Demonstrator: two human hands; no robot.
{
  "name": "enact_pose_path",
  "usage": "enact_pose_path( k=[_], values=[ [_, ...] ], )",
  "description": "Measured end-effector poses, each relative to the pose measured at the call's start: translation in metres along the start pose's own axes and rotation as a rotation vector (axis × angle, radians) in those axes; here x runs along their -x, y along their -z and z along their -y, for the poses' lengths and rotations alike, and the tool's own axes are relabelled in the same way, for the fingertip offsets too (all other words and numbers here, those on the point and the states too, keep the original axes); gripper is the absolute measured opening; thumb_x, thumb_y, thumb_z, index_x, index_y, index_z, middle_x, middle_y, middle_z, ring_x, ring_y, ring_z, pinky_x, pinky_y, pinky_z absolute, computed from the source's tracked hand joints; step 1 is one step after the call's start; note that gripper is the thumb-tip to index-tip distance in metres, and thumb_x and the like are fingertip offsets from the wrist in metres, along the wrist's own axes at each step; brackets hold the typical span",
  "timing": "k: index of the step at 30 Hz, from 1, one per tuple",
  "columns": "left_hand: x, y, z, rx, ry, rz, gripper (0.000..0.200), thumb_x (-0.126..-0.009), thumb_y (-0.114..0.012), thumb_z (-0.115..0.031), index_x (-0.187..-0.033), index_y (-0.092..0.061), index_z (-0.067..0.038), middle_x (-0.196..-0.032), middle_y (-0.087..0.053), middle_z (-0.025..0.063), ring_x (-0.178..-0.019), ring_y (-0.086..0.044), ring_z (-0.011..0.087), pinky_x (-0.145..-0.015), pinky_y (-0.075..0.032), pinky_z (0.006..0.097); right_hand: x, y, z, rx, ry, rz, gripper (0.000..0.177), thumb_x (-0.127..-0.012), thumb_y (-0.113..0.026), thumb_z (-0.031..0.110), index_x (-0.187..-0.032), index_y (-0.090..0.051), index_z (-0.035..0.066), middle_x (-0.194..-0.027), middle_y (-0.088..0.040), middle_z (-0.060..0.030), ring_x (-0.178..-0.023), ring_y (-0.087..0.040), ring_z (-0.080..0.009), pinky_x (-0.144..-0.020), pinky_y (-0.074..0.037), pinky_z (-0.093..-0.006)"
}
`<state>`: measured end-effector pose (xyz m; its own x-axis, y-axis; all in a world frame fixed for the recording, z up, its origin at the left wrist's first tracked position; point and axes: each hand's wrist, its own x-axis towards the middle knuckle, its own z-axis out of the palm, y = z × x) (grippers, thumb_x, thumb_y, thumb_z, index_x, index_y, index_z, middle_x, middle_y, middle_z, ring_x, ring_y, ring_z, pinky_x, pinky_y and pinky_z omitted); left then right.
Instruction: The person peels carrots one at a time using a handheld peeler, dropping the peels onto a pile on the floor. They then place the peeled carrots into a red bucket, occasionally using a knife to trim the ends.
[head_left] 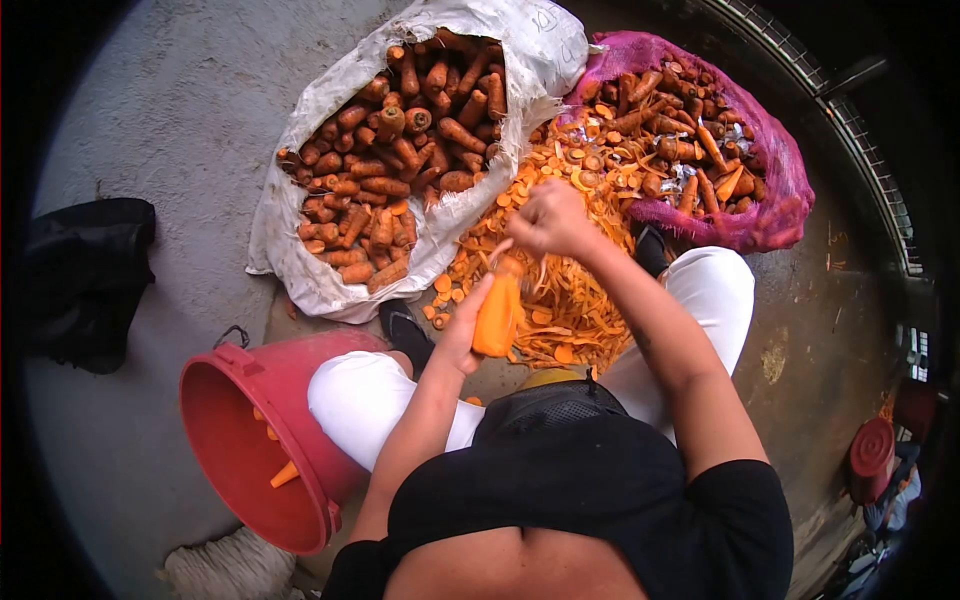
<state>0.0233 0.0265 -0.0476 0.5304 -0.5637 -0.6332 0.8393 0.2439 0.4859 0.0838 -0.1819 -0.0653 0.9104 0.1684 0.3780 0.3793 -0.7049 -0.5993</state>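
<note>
Your peeled carrot (497,318) looks smooth and moist-glossy, the unpeeled carrots (400,150) rough and dull, their sack (290,262) woven cloth, the net bag (785,190) plastic mesh, the bucket (300,365) glossy red plastic, the floor (170,120) matt concrete.

My left hand (462,335) wraps the lower end of a peeled carrot (497,315), which stands tilted with its top toward my right hand (553,222). Right hand is clenched just above the carrot's top end; what it holds is hidden. Under and beyond the grip: a heap of peelings (575,300). Beyond-left of the grip: white sack (320,285), open, full of unpeeled carrots. Beyond-right: purple net sack (775,205), carrots and trimmings mixed. Near-left of the grip, by my left knee: red bucket (225,420), mouth toward me, a few peeled pieces inside.
</note>
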Motion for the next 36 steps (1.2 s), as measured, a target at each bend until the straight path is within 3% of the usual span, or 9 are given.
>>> enact_pose_path(
  k=[2,5,8,10,14,20,27,34,36],
  values=[
    [0.007,-0.003,0.003,-0.005,0.039,0.082,0.045,-0.097,-0.041,-0.044,-0.119,-0.050,-0.007,-0.086,-0.062,0.0095,-0.074,-0.062,0.0157,-0.061,-0.053,0.0282,-0.004,0.011,-0.036,0.288,-0.069,0.055,0.034,-0.080,-0.053,0.030,-0.053,-0.067,0.015,-0.042,-0.046,-0.0010,-0.045,-0.042,-0.0170,-0.062,-0.040,-0.0331],
    [0.009,-0.001,0.000,0.083,0.073,0.200,0.045,-0.096,-0.043,-0.045,-0.118,-0.049,-0.007,-0.083,-0.062,0.0115,-0.072,-0.062,0.0161,-0.061,-0.052,0.0277,0.009,0.009,-0.093,0.339,-0.658,0.198,0.052,-0.085,-0.047,0.051,-0.059,-0.068,0.010,-0.057,-0.060,-0.0115,-0.058,-0.056,-0.0245,-0.069,-0.043,-0.0387],
    [0.001,0.006,0.000,0.181,0.012,0.105,0.045,-0.095,-0.043,-0.046,-0.117,-0.049,-0.007,-0.086,-0.062,0.0119,-0.073,-0.062,0.0186,-0.063,-0.052,0.0301,0.048,-0.028,-0.146,0.009,-1.084,0.043,0.068,-0.081,-0.046,0.065,-0.069,-0.069,0.001,-0.067,-0.062,-0.0175,-0.070,-0.062,-0.0281,-0.073,-0.045,-0.0401],
    [-0.005,0.011,0.000,0.197,-0.051,-0.025,0.046,-0.095,-0.043,-0.047,-0.117,-0.049,-0.007,-0.089,-0.061,0.0122,-0.075,-0.063,0.0205,-0.065,-0.052,0.0317,0.068,-0.039,-0.154,-0.239,-1.297,0.248,0.088,-0.072,-0.045,0.080,-0.081,-0.068,-0.004,-0.078,-0.063,-0.0209,-0.078,-0.061,-0.0283,-0.071,-0.046,-0.0406],
    [-0.012,0.008,-0.005,0.225,-0.143,-0.232,0.045,-0.091,-0.055,-0.040,-0.115,-0.048,-0.003,-0.099,-0.058,0.0127,-0.086,-0.063,0.0233,-0.074,-0.055,0.0366,0.091,-0.064,-0.126,0.069,-1.019,0.384,0.067,-0.071,-0.071,0.057,-0.096,-0.059,-0.003,-0.085,-0.062,-0.0187,-0.081,-0.061,-0.0305,-0.070,-0.047,-0.0414],
    [-0.023,0.027,0.002,0.134,-0.267,-0.441,0.038,-0.088,-0.062,-0.028,-0.113,-0.046,-0.005,-0.087,-0.054,0.0071,-0.081,-0.063,0.0198,-0.073,-0.055,0.0348,0.107,-0.074,-0.113,0.190,-0.949,0.344,0.035,-0.078,-0.070,0.032,-0.098,-0.058,0.006,-0.104,-0.059,-0.0149,-0.090,-0.060,-0.0334,-0.073,-0.048,-0.0444],
    [-0.035,0.041,0.007,0.207,-0.317,-0.562,0.037,-0.087,-0.064,-0.026,-0.114,-0.046,-0.008,-0.104,-0.053,0.0060,-0.093,-0.057,0.0172,-0.081,-0.050,0.0367,0.105,-0.099,-0.100,0.210,-0.857,0.149,0.022,-0.082,-0.060,0.025,-0.094,-0.056,0.007,-0.103,-0.059,-0.0154,-0.090,-0.059,-0.0340,-0.074,-0.047,-0.0447],
    [-0.032,0.050,-0.009,0.233,-0.468,-0.640,0.032,-0.088,-0.064,-0.024,-0.112,-0.049,-0.009,-0.106,-0.055,0.0060,-0.100,-0.055,0.0179,-0.084,-0.047,0.0393,0.102,-0.086,-0.127,0.113,-1.152,-0.068,0.036,-0.084,-0.057,0.034,-0.103,-0.061,0.003,-0.083,-0.064,-0.0202,-0.075,-0.061,-0.0383,-0.068,-0.046,-0.0452],
    [-0.030,0.053,-0.015,0.217,-0.475,-0.642,0.035,-0.086,-0.066,-0.029,-0.111,-0.050,-0.010,-0.106,-0.054,0.0056,-0.101,-0.054,0.0180,-0.087,-0.046,0.0402,0.102,-0.083,-0.120,0.188,-1.112,0.042,0.045,-0.084,-0.059,0.040,-0.105,-0.059,0.001,-0.102,-0.059,-0.0223,-0.095,-0.056,-0.0372,-0.080,-0.044,-0.0447]
  ],
)
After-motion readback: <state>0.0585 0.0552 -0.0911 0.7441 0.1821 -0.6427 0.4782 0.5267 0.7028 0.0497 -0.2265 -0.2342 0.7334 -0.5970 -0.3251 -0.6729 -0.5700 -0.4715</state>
